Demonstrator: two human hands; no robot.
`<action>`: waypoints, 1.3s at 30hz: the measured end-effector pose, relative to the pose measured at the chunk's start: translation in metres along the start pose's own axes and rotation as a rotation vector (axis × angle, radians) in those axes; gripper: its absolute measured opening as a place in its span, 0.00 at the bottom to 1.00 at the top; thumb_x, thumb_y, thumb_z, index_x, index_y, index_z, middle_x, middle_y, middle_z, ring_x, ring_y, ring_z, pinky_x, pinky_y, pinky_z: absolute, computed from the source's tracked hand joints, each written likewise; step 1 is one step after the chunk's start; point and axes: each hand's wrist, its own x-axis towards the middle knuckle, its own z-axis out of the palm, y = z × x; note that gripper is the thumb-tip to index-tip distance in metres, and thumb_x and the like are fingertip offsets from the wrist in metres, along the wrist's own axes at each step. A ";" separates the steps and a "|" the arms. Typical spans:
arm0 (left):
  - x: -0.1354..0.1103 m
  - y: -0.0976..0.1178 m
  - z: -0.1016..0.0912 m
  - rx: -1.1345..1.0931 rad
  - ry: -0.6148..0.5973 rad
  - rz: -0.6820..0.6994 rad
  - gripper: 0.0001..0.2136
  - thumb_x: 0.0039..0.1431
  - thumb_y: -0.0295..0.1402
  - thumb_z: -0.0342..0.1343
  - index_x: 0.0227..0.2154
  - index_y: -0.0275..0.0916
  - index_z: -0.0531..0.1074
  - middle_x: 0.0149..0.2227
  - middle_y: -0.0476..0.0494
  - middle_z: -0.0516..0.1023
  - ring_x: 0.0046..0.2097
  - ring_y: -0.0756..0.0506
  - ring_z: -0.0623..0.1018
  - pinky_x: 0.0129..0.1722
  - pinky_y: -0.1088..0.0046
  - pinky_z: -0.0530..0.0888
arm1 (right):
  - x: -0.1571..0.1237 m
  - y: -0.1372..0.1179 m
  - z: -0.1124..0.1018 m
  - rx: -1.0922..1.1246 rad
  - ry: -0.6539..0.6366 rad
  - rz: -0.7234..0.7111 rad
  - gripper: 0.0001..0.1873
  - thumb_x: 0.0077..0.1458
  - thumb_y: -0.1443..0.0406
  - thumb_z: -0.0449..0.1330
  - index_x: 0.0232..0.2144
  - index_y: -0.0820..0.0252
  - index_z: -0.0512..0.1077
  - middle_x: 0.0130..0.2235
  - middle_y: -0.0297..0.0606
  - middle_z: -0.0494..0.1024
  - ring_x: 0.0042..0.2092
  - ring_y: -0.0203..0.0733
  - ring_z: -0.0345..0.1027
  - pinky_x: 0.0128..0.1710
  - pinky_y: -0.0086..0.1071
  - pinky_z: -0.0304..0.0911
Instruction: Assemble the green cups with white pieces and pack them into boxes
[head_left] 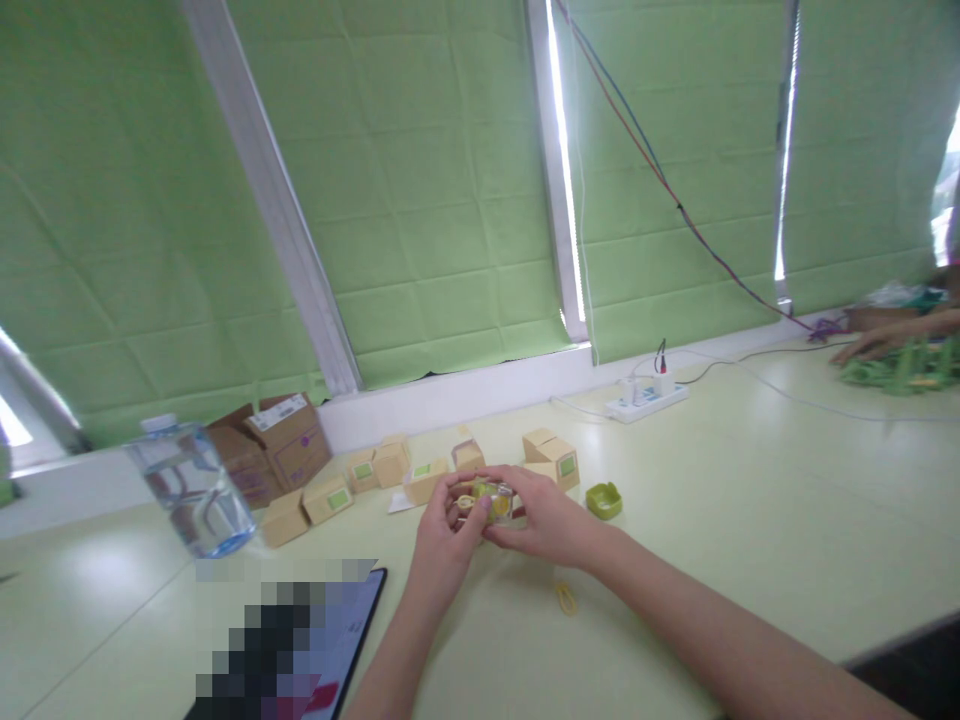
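Between both hands, just above the table, is a small clear box-like item (499,503) with yellow and green parts inside; its exact kind is too small to make out. My left hand (450,520) closes on its left side, thumb across the front. From the right, my right hand (544,510) grips it with thumb below and fingers over the top. A pale yellow loop (466,502) shows by the left fingers. To the right of my right hand sits a green square dish-like piece (604,501). Below the hands lies a small yellow clip-like loop (566,599).
Several small cardboard boxes (328,498) stand behind the hands. A larger brown carton (289,440) and a water bottle (199,490) are at left, a tablet (360,625) in front. A power strip (647,402) lies at the back. Another person's hand (870,345) rests at far right.
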 end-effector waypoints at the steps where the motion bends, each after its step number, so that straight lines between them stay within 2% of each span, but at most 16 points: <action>1: 0.000 -0.001 0.001 0.003 -0.005 0.005 0.20 0.54 0.42 0.61 0.46 0.40 0.66 0.41 0.44 0.76 0.37 0.46 0.80 0.34 0.73 0.75 | 0.000 0.000 0.000 -0.015 -0.005 -0.010 0.32 0.50 0.63 0.66 0.57 0.51 0.65 0.51 0.41 0.74 0.51 0.48 0.69 0.45 0.39 0.69; 5: 0.002 -0.001 0.003 0.049 -0.017 0.014 0.19 0.55 0.43 0.60 0.46 0.40 0.65 0.41 0.44 0.77 0.35 0.47 0.79 0.32 0.73 0.75 | 0.002 0.001 -0.003 -0.072 -0.008 -0.022 0.31 0.50 0.62 0.66 0.57 0.53 0.65 0.50 0.41 0.75 0.51 0.48 0.69 0.50 0.41 0.65; 8: 0.012 0.001 -0.004 0.164 0.056 0.028 0.17 0.57 0.45 0.55 0.44 0.38 0.68 0.39 0.43 0.77 0.34 0.46 0.78 0.32 0.71 0.74 | 0.002 0.005 -0.005 -0.121 -0.023 0.012 0.33 0.49 0.61 0.67 0.57 0.54 0.65 0.49 0.43 0.74 0.50 0.49 0.69 0.50 0.41 0.65; 11: 0.033 0.000 -0.017 0.362 0.156 0.065 0.16 0.58 0.45 0.51 0.42 0.38 0.70 0.38 0.43 0.77 0.36 0.44 0.78 0.38 0.66 0.74 | 0.001 0.007 -0.006 -0.155 -0.063 0.042 0.33 0.47 0.59 0.68 0.56 0.54 0.66 0.48 0.43 0.74 0.48 0.49 0.70 0.49 0.40 0.65; 13: 0.050 -0.003 -0.026 0.568 0.190 0.105 0.15 0.59 0.42 0.50 0.42 0.38 0.70 0.41 0.41 0.78 0.42 0.42 0.78 0.44 0.63 0.73 | 0.000 0.006 -0.007 -0.162 -0.090 0.050 0.34 0.47 0.57 0.68 0.56 0.53 0.67 0.48 0.43 0.74 0.47 0.50 0.71 0.49 0.40 0.65; 14: 0.059 -0.006 -0.030 0.693 0.183 0.123 0.15 0.59 0.40 0.48 0.44 0.38 0.69 0.43 0.40 0.77 0.44 0.42 0.78 0.46 0.62 0.73 | 0.000 0.006 -0.007 -0.161 -0.102 0.050 0.35 0.46 0.57 0.68 0.57 0.53 0.66 0.49 0.43 0.74 0.47 0.50 0.71 0.49 0.40 0.65; 18: 0.088 -0.023 -0.037 0.820 0.119 0.124 0.16 0.54 0.36 0.52 0.46 0.37 0.71 0.47 0.36 0.77 0.50 0.37 0.75 0.52 0.56 0.69 | -0.001 0.004 -0.006 -0.148 -0.119 0.050 0.39 0.45 0.56 0.68 0.59 0.51 0.63 0.49 0.43 0.74 0.46 0.49 0.71 0.49 0.39 0.65; 21: 0.102 -0.039 -0.036 0.873 0.053 0.126 0.17 0.50 0.34 0.56 0.45 0.38 0.73 0.47 0.38 0.78 0.50 0.38 0.75 0.53 0.59 0.68 | -0.001 0.006 -0.006 -0.151 -0.115 0.043 0.36 0.45 0.56 0.69 0.56 0.52 0.66 0.48 0.42 0.74 0.45 0.48 0.71 0.47 0.38 0.66; 25: 0.110 -0.048 -0.033 0.924 0.046 0.130 0.13 0.49 0.34 0.57 0.39 0.38 0.75 0.44 0.37 0.79 0.50 0.37 0.76 0.52 0.60 0.69 | 0.000 0.009 -0.006 -0.149 -0.103 0.031 0.32 0.45 0.56 0.69 0.53 0.53 0.69 0.47 0.41 0.74 0.46 0.48 0.71 0.47 0.38 0.66; 30: 0.109 -0.028 -0.034 0.939 0.068 0.192 0.07 0.53 0.37 0.55 0.28 0.40 0.75 0.38 0.41 0.79 0.46 0.38 0.76 0.51 0.60 0.70 | 0.002 0.008 -0.008 -0.123 -0.055 0.008 0.31 0.44 0.56 0.69 0.51 0.54 0.69 0.46 0.41 0.75 0.45 0.47 0.71 0.45 0.37 0.66; 34: 0.100 0.000 -0.034 0.917 0.159 0.248 0.10 0.54 0.40 0.55 0.30 0.39 0.75 0.38 0.40 0.75 0.46 0.38 0.74 0.52 0.57 0.70 | 0.005 0.002 -0.013 -0.071 0.020 -0.003 0.28 0.45 0.57 0.69 0.48 0.55 0.69 0.42 0.38 0.76 0.40 0.43 0.71 0.39 0.33 0.66; 37: 0.081 0.017 -0.026 0.801 0.232 0.285 0.14 0.54 0.43 0.55 0.36 0.37 0.75 0.39 0.40 0.71 0.45 0.40 0.74 0.44 0.62 0.76 | 0.006 -0.002 -0.019 -0.029 0.115 -0.026 0.27 0.46 0.58 0.69 0.48 0.55 0.67 0.41 0.36 0.76 0.40 0.42 0.70 0.39 0.32 0.65; 39: 0.063 0.024 -0.018 0.681 0.230 0.297 0.15 0.54 0.46 0.56 0.34 0.38 0.75 0.40 0.41 0.69 0.44 0.41 0.74 0.36 0.65 0.79 | 0.006 -0.003 -0.022 0.022 0.203 -0.038 0.27 0.47 0.58 0.67 0.48 0.55 0.66 0.42 0.36 0.75 0.40 0.41 0.70 0.38 0.31 0.65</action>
